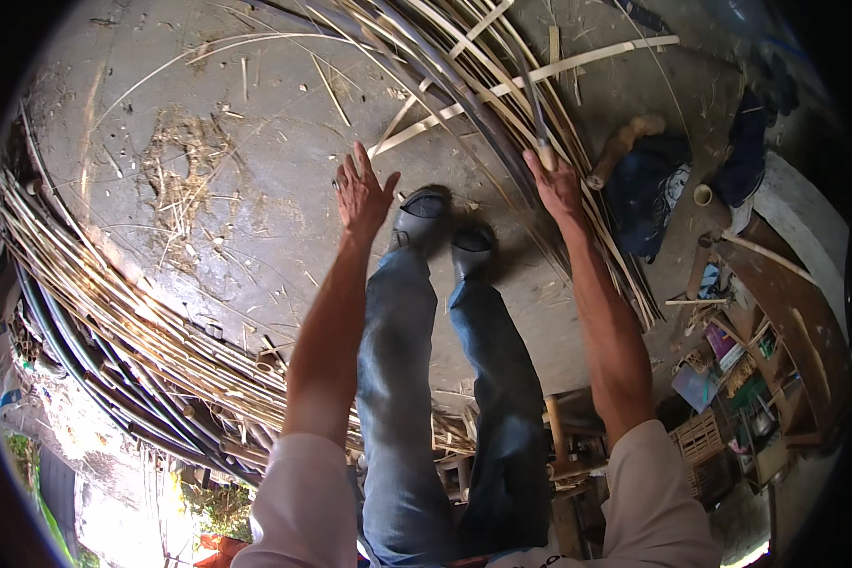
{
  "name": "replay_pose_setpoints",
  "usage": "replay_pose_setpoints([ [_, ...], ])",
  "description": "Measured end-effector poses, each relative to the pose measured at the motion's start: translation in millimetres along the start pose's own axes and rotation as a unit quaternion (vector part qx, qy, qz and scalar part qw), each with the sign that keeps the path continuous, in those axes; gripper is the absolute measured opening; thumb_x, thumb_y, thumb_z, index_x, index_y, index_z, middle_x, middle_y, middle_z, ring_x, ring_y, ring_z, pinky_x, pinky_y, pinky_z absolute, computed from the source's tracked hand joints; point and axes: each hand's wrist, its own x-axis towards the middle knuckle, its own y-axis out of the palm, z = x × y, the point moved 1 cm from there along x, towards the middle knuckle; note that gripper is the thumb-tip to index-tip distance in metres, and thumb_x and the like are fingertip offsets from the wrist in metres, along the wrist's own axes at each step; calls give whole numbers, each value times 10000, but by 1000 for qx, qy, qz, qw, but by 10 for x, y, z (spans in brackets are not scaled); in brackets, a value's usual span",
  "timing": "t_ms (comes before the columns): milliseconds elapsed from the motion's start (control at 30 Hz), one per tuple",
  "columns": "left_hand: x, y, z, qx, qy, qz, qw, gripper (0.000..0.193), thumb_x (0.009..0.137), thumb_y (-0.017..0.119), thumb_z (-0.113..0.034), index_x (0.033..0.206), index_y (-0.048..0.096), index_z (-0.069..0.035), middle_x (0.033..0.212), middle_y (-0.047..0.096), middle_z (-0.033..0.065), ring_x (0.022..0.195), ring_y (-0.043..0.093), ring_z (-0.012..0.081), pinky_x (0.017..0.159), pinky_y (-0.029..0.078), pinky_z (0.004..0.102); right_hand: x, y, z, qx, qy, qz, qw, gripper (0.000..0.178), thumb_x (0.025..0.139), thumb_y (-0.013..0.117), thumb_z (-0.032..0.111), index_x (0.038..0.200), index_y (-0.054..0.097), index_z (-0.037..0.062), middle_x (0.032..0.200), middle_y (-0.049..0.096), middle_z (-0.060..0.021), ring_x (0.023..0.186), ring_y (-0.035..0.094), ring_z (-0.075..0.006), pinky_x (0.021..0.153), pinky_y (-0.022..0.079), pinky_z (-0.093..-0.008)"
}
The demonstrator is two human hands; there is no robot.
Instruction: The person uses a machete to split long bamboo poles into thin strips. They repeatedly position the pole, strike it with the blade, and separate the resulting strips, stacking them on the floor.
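My right hand [556, 189] is closed around the light wooden handle of a knife [537, 109]. Its long, narrow, dark blade points away from me, over a bundle of long split bamboo strips [483, 114] on the floor. A few pale flat strips [577, 62] lie across that bundle. With fingers spread and nothing in it, my left hand [362, 194] hovers above the floor, near the end of one pale strip. My two grey shoes [421, 216] stand between my hands.
Another large bundle of long bamboo poles [114, 293] curves along the left. Shavings [185, 175] litter the concrete floor. At right are a short wood piece [625, 147], dark blue cloth [639, 199] and a cluttered wooden shelf [805, 350]. Wooden furniture [559, 431] stands behind my legs.
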Motion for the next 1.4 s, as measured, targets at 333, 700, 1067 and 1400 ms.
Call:
replay_pose_setpoints([
  [333, -1971, -2246, -6, -307, -265, 358, 841, 455, 985, 444, -382, 1009, 658, 19, 917, 636, 299, 942, 608, 480, 802, 458, 519, -2606, -1003, -510, 61, 175, 39, 982, 447, 943, 590, 464, 958, 619, 18, 850, 652, -80, 818, 626, -201, 749, 489, -354],
  [700, -4615, -4448, 345, -542, -520, 103, 652, 400, 939, 545, -327, 1118, 631, 21, 972, 714, 148, 796, 688, 195, 658, 525, 297, -4262, -2399, 288, -5, 171, 148, 974, 472, 936, 605, 408, 1142, 623, -17, 743, 657, -146, 592, 658, -239, 553, 537, -363],
  [1067, -5384, -4612, -495, -652, -478, -63, 585, 474, 948, 567, -396, 1152, 630, 27, 992, 707, 145, 816, 681, 198, 702, 524, 297, -4383, -2608, 2076, 59, -295, -65, 952, 447, 986, 537, 398, 1036, 600, -42, 857, 640, -265, 823, 606, -463, 675, 475, -443],
  [1400, -7279, -3723, -778, -628, -557, -167, 517, 352, 970, 537, -293, 1054, 684, 16, 883, 718, 126, 767, 678, 214, 703, 533, 344, -4800, -1285, 1297, -63, -346, 63, 934, 449, 960, 501, 500, 978, 580, 59, 596, 517, -92, 443, 528, -228, 367, 409, -369],
])
